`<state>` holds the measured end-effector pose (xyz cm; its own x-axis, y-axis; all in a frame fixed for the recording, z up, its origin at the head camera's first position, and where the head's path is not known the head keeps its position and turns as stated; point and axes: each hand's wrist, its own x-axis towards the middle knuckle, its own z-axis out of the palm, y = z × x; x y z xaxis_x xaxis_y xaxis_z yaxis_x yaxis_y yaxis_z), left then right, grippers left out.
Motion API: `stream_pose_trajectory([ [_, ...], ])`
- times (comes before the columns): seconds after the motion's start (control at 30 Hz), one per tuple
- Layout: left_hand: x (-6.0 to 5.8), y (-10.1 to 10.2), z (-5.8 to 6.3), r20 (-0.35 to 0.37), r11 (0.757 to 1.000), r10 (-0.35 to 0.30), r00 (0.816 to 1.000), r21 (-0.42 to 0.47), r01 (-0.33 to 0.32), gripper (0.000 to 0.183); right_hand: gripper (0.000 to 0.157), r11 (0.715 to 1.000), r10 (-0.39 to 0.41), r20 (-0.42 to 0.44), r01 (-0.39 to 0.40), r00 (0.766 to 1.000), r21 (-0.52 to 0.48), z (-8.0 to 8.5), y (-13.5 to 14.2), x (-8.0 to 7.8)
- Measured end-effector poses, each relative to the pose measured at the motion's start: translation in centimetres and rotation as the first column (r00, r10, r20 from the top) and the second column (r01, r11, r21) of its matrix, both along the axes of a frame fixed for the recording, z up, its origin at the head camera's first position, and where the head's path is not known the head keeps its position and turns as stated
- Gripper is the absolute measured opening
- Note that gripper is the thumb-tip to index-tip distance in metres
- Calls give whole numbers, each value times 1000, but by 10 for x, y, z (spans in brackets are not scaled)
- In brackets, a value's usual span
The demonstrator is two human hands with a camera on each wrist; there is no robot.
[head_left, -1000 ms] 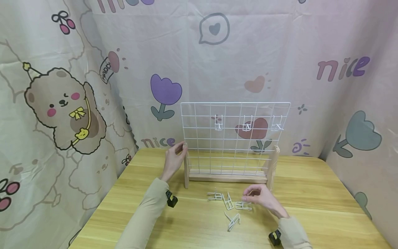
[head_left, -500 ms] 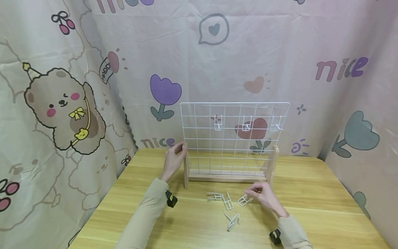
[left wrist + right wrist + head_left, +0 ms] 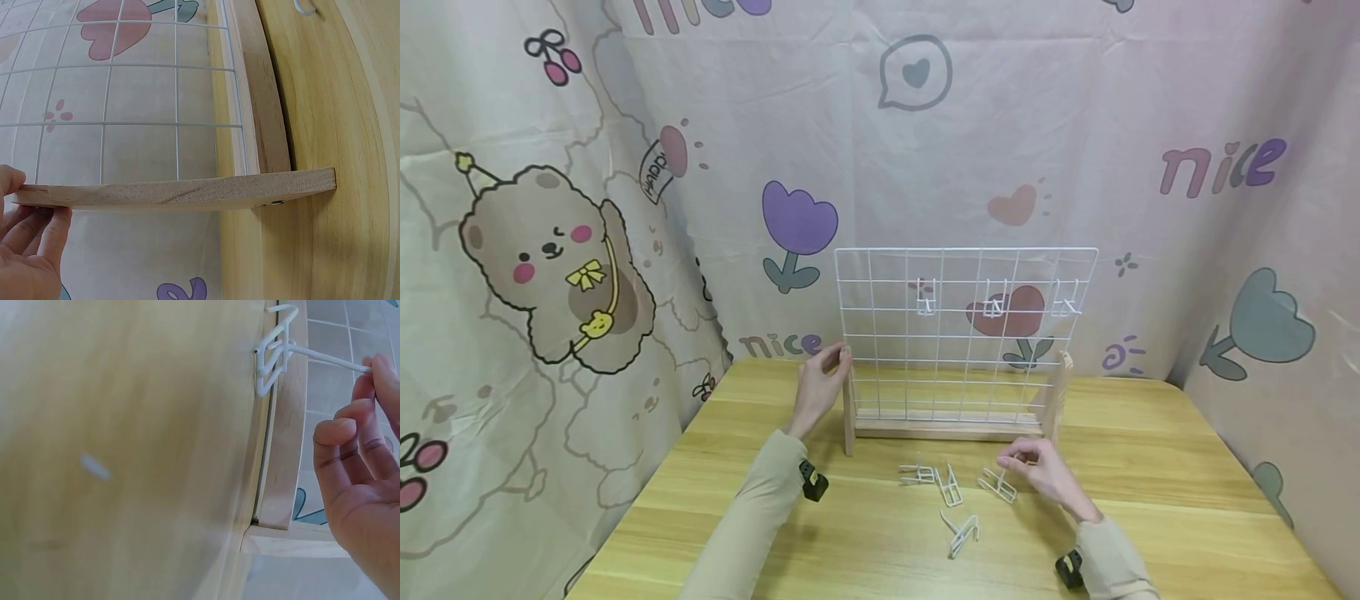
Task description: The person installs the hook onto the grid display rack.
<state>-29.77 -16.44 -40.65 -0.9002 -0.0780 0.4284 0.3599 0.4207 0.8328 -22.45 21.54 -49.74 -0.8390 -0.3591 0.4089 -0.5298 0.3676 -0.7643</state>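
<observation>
A white wire grid panel stands upright in a wooden stand. My left hand pinches the top of the stand's left wooden side post, thumb on one face and fingertips on the other in the left wrist view. My right hand, in front of the stand's right end, pinches the straight prong of a white wire hook between thumb and index finger. The hook's frame end hangs out from the fingertips. Several similar hooks lie on the table to its left.
Three white hooks hang in a row near the top of the grid. The wooden table extends on both sides, with a patterned curtain behind and at the sides.
My right hand has moved slightly right, and the hook, earlier level by the fingertips, has been turned in its grip. My left hand stays on the post.
</observation>
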Motion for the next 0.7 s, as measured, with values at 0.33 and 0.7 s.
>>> stream_pose_trajectory([
  [0.33, 1, 0, 1, 16, 1000, 2, 1000, 7, -2, 41, 52, 968, 247, 434, -240, 867, -72, -4, 23, -7],
  [0.7, 1, 0, 0, 20, 1000, 0, 1000, 16, 0, 40, 54, 964, 256, 462, -258, 849, -59, -11, 24, -18],
])
